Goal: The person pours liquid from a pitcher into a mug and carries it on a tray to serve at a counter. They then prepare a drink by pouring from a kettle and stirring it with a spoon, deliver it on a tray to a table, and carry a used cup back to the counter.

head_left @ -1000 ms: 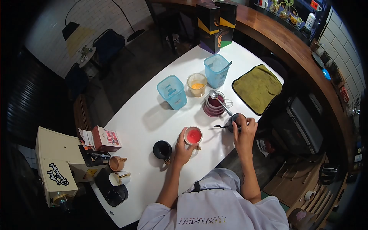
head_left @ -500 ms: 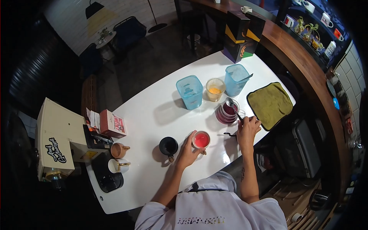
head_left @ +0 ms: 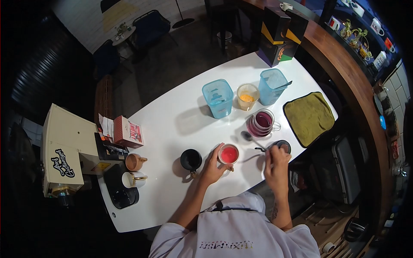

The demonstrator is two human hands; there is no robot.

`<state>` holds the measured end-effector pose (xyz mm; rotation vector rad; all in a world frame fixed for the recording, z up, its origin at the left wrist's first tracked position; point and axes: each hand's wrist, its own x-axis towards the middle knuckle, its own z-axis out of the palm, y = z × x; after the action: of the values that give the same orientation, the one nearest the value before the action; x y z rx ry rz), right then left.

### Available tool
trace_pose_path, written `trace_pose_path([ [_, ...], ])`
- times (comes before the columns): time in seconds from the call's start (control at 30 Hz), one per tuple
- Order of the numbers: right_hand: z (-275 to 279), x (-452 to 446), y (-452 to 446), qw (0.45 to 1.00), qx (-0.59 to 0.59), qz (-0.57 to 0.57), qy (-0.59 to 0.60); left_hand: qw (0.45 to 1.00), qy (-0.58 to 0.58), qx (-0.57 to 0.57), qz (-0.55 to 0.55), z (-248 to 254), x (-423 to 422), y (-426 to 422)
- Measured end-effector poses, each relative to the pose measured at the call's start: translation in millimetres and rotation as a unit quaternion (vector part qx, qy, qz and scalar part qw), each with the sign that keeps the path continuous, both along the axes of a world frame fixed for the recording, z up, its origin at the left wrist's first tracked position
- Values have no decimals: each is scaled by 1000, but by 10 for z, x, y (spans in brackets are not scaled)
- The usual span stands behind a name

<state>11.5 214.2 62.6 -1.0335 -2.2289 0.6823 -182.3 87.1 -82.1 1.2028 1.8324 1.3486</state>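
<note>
My left hand point(head_left: 212, 169) is wrapped around a small cup point(head_left: 229, 154) of bright red liquid standing on the white table. In my right hand point(head_left: 277, 167) is a metal spoon point(head_left: 247, 136), its bowl in the air between the cup and a glass server point(head_left: 261, 123) of dark purple-red liquid. A dark round object point(head_left: 282, 145) sits partly hidden behind my right hand. Left of my left hand stands a black mug point(head_left: 191, 160).
Two blue plastic containers point(head_left: 218, 99) and a glass of yellow-orange contents point(head_left: 248, 96) stand farther back. A green cloth point(head_left: 309, 118) lies right. On the left are a cream machine point(head_left: 64, 142), two cups point(head_left: 134, 161) and a red box point(head_left: 129, 131).
The spoon has come away from the server's mouth, down and left toward the cup. My right hand has moved lower. The camera view has shifted slightly.
</note>
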Motion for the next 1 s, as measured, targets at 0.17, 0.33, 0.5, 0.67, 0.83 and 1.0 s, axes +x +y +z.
trace_pose_path([
  [0.17, -143, -92, -215, 996, -34, 76, -24, 1000, 3, 2, 2, 39, 0, 9],
  [0.33, -343, -216, -282, 991, -55, 113, -37, 1000, -10, 26, 1, -22, 2, 1],
  [0.5, -499, -348, -315, 992, -62, 110, 21, 1000, -1, 28, 2, 10, 1, -2],
  [0.67, -623, -416, -303, 992, -49, 104, 60, 999, -10, 29, 9, 9, 20, 2],
  [0.83, -676, -485, -318, 983, -124, 104, 88, 1000, 7, 23, 6, 70, 6, 7],
  [1.0, -642, -447, -282, 991, -67, 101, 57, 1000, 14, -5, -12, 84, 12, -11],
])
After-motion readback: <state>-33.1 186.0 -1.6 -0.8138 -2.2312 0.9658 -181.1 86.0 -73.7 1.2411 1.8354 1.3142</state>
